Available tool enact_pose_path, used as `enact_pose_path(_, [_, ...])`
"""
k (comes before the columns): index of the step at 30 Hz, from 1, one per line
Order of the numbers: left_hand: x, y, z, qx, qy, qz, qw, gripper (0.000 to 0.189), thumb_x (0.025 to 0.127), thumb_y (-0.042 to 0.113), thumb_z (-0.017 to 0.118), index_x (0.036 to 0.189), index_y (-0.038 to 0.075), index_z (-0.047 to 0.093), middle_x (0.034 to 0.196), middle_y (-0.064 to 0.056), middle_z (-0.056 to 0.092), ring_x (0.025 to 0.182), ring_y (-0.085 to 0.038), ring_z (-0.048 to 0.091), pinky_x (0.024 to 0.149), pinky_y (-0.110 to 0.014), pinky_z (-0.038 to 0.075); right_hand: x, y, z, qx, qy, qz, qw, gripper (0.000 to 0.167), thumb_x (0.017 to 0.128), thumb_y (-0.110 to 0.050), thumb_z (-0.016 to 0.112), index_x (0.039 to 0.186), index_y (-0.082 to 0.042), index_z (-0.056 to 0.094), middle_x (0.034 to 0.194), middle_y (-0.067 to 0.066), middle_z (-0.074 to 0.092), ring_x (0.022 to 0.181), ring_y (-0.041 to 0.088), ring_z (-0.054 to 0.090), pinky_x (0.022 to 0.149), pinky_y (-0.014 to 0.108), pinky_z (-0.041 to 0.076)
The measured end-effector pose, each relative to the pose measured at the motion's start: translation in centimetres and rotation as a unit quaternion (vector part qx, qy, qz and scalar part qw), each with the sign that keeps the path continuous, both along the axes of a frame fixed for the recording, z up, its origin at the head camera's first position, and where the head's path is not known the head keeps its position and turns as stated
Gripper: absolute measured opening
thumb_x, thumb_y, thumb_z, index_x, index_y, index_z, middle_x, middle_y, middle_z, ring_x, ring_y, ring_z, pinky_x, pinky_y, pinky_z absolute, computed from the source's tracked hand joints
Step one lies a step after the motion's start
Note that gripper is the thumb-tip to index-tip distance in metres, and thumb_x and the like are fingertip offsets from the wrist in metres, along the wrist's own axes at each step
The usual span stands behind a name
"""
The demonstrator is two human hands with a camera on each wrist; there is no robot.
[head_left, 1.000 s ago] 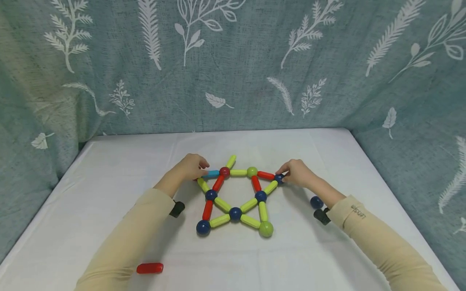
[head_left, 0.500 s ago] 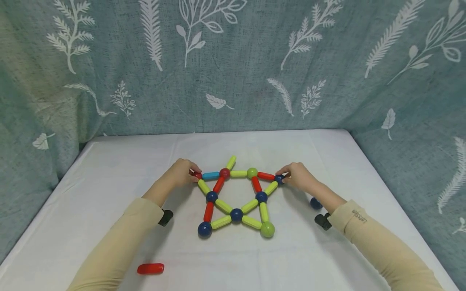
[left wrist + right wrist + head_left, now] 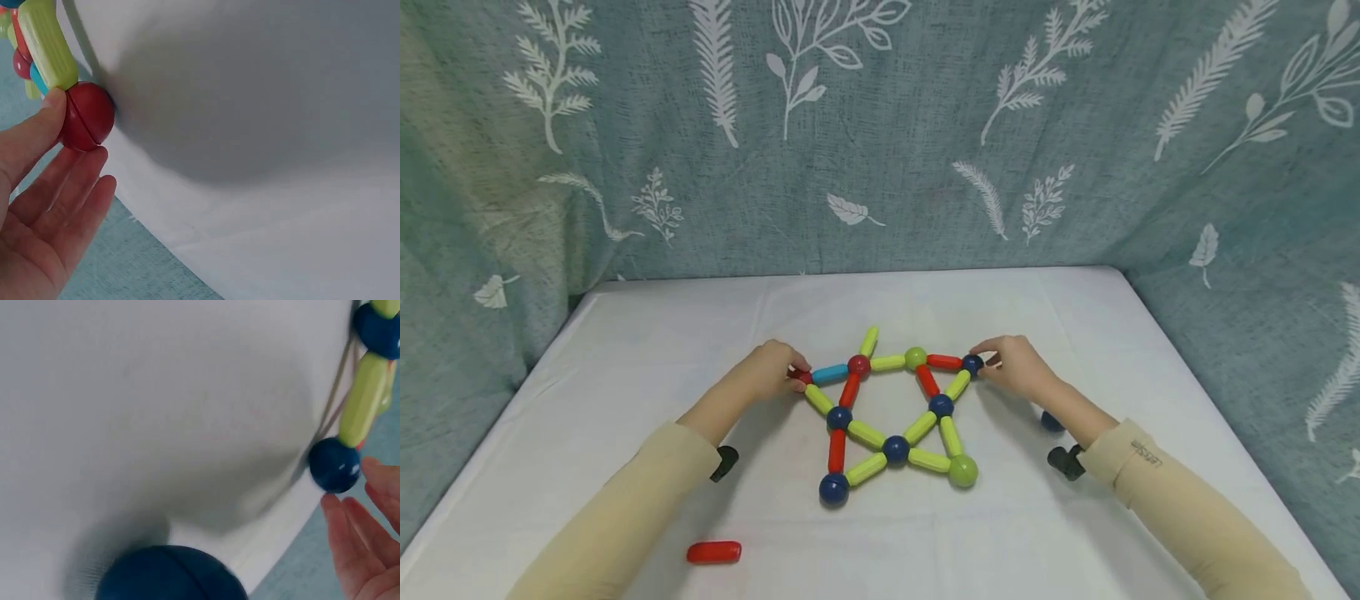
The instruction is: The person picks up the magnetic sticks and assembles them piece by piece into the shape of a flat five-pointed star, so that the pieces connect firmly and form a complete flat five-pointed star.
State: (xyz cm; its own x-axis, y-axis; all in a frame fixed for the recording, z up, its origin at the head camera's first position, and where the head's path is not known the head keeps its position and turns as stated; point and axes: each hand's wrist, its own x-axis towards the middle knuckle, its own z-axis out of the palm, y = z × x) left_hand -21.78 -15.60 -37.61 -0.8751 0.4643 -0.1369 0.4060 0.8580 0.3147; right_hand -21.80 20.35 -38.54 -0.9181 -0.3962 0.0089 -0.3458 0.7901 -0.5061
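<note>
A flat frame of magnetic sticks and balls lies on the white cloth in the head view, with a dark blue ball at its front middle. My left hand pinches the red ball at the frame's left corner between thumb and fingers. A blue stick and a yellow-green stick run from that ball. At the right corner my right hand pinches a dark blue ball, where a red stick and a yellow-green stick meet.
A loose red stick lies near the front left. Another dark blue ball lies apart, partly behind my right forearm in the head view. One yellow-green stick juts from the back red ball. A patterned curtain hangs behind the table.
My left hand shifts left and toward me, now gripping the corner red ball. The frame's left side has come nearer, turning it slightly. My right hand stays at its blue ball.
</note>
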Motion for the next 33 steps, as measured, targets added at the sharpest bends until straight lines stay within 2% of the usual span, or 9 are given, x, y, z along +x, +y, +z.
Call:
enact_pose_path(3, [0.8, -0.2, -0.1, -0.012, 0.015, -0.017, 0.9997, 0.023, 0.078, 0.012, 0.072, 0.096, -0.003, 0.07, 0.089, -0.011, 0.067, 0.083, -0.024, 0.06, 0.077, -0.037, 0.05, 1.3, -0.1, 0.2, -0.019, -0.008, 0.01, 0.9997, 0.029, 0.079, -0.004, 0.069, 0.107, 0.002, 0.065, 0.108, 0.017, 0.063, 0.086, 0.024, 0.063, 0.071, 0.03, 0.053])
enact_pose_path(9, [2.5, -0.9, -0.3, 0.01, 0.031, -0.026, 0.9991, 0.023, 0.078, 0.011, 0.072, 0.095, -0.004, 0.07, 0.088, -0.012, 0.068, 0.082, -0.023, 0.062, 0.073, -0.035, 0.052, 4.3, 0.0, 0.2, -0.07, -0.079, 0.053, 0.993, 0.028, 0.076, -0.014, 0.074, 0.1, -0.001, 0.068, 0.097, 0.009, 0.066, 0.078, 0.014, 0.061, 0.068, 0.023, 0.051])
enact_pose_path(14, [3.4, -1.1, -0.3, 0.022, 0.026, -0.018, 0.9992, 0.024, 0.077, 0.011, 0.072, 0.095, -0.005, 0.069, 0.088, -0.012, 0.068, 0.081, -0.023, 0.062, 0.072, -0.034, 0.052, 6.4, 0.5, -0.4, -0.108, -0.114, 0.093, 0.9831, 0.028, 0.074, -0.02, 0.076, 0.095, -0.003, 0.068, 0.09, 0.004, 0.066, 0.074, 0.01, 0.061, 0.067, 0.021, 0.051])
enact_pose_path(18, [3.8, -1.2, -0.3, 0.022, 0.029, -0.01, 0.9993, 0.024, 0.077, 0.011, 0.073, 0.096, -0.004, 0.069, 0.088, -0.012, 0.068, 0.08, -0.022, 0.062, 0.071, -0.033, 0.052, 7.7, 0.5, -1.1, -0.124, -0.128, 0.107, 0.9781, 0.028, 0.071, -0.023, 0.079, 0.09, -0.006, 0.068, 0.084, 0.0, 0.065, 0.071, 0.007, 0.059, 0.064, 0.021, 0.051])
enact_pose_path(26, [4.3, -1.2, -0.5, 0.026, 0.046, -0.009, 0.9986, 0.023, 0.076, 0.008, 0.073, 0.095, -0.005, 0.07, 0.086, -0.012, 0.068, 0.076, -0.019, 0.06, 0.067, -0.031, 0.051, 8.5, -0.1, -1.4, -0.116, -0.102, 0.086, 0.9842, 0.023, 0.067, -0.02, 0.081, 0.081, -0.008, 0.066, 0.075, -0.004, 0.062, 0.066, 0.005, 0.056, 0.06, 0.02, 0.05])
enact_pose_path(30, [4.4, -1.1, -0.6, 0.023, 0.052, -0.007, 0.9984, 0.023, 0.075, 0.009, 0.074, 0.094, -0.004, 0.07, 0.087, -0.012, 0.068, 0.077, -0.02, 0.061, 0.067, -0.031, 0.051, 8.2, 0.0, -1.1, -0.102, -0.104, 0.081, 0.9861, 0.022, 0.068, -0.018, 0.081, 0.081, -0.007, 0.067, 0.077, -0.004, 0.064, 0.067, 0.006, 0.057, 0.06, 0.019, 0.05])
enact_pose_path(33, [4.6, -0.8, -0.4, 0.023, 0.044, -0.006, 0.9987, 0.023, 0.076, 0.01, 0.074, 0.093, -0.004, 0.07, 0.087, -0.012, 0.069, 0.08, -0.021, 0.063, 0.068, -0.032, 0.052, 7.7, 0.1, -0.7, -0.082, -0.104, 0.071, 0.9886, 0.02, 0.069, -0.016, 0.08, 0.083, -0.006, 0.068, 0.079, -0.003, 0.065, 0.069, 0.008, 0.059, 0.06, 0.019, 0.05])
